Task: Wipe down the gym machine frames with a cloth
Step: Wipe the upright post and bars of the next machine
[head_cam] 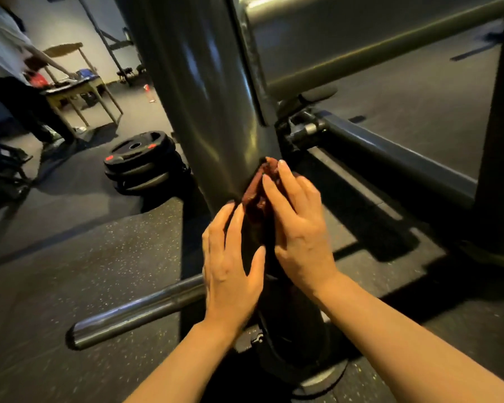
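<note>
A thick dark grey upright post [204,91] of the gym machine frame fills the middle of the view. A dark red cloth [258,189] lies bunched against the post's lower right side. My right hand [298,225] presses the cloth to the post with straight fingers. My left hand [230,266] lies just left of it, fingers straight, touching the cloth's lower part with thumb and fingers. Much of the cloth is hidden between the two hands.
A chrome bar [134,311] sticks out to the left below my hands. Stacked black weight plates [141,162] lie on the floor left of the post. A horizontal frame tube [390,158] runs right. A person stands by a small table [79,88] at far left.
</note>
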Available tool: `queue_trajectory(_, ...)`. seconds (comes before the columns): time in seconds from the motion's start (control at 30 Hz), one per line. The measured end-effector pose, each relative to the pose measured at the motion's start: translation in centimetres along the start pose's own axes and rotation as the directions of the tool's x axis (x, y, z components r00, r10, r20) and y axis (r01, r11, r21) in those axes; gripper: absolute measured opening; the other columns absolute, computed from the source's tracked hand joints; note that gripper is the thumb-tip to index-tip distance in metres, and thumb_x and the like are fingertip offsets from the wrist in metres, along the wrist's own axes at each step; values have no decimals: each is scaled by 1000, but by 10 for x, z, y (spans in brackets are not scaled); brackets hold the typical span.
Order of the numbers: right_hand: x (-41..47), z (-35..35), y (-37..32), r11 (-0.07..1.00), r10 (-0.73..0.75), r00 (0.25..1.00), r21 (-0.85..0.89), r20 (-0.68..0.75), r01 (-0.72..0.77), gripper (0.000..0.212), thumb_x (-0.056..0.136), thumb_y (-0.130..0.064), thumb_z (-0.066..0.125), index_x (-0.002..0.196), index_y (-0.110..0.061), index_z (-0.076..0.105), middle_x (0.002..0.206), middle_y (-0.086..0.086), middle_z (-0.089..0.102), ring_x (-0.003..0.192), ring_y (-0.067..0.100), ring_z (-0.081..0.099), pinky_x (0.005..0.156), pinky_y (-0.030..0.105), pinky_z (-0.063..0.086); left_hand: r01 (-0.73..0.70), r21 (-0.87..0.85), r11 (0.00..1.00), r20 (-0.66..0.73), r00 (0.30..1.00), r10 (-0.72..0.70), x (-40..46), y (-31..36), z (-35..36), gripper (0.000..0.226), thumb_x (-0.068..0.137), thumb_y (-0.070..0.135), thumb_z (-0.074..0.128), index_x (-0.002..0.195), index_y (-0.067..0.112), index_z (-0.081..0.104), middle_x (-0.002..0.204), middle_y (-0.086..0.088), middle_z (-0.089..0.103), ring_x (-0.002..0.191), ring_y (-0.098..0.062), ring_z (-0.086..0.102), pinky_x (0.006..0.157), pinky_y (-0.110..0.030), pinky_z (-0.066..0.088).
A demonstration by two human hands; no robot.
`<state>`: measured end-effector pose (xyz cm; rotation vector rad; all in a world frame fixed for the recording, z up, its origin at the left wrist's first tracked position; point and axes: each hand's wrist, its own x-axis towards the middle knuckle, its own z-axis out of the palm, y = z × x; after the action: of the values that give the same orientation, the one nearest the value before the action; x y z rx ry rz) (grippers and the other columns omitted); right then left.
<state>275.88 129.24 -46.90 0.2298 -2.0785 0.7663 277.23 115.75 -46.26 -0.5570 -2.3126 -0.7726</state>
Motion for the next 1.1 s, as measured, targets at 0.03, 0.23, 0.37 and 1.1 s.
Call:
queue_trajectory(0.03, -11, 3, 4, 1000, -10, 999, 9, 33, 10, 58, 83, -5, 70, 138, -4, 52, 152, 17, 37, 131, 38, 39, 115, 39, 30, -8, 22, 1000, -2, 1000, 9, 0, 2, 3, 77, 76, 5, 76, 144, 9, 39, 147, -4, 31, 137, -19, 31, 116, -16, 16)
queue_trajectory(0.23, -76, -8, 38, 904, 428, 888, -97, 168, -417, 40, 64, 15, 63, 101, 2, 70, 105, 16, 65, 89, 40, 59, 78, 47, 57, -134, 206, 969, 55, 991, 125, -10, 7, 23, 84, 72, 12, 82, 143, 6, 38, 150, -7, 28, 139, -25, 28, 115, -44, 27)
queue_trajectory(0.37, -28, -14, 17, 932, 330, 939, 122, 100, -341, 47, 86, -5, 50, 132, -3, 57, 136, 21, 51, 121, 34, 47, 104, 33, 37, -175, 245, 954, 31, 985, 172, -13, 9, 38, 76, 75, 12, 74, 141, 1, 39, 149, -11, 29, 139, -29, 29, 113, -50, 28)
queue_trajectory(1.1, -19, -9, 8, 729, 649, 703, 28, 290, -684, 36, 94, -3, 43, 127, -10, 55, 127, 14, 51, 117, 29, 41, 88, 31, 38, -171, 300, 938, 69, 985, 157, -25, 2, 47, 70, 83, 13, 57, 146, 2, 30, 154, -7, 21, 146, -20, 17, 120, -27, 6)
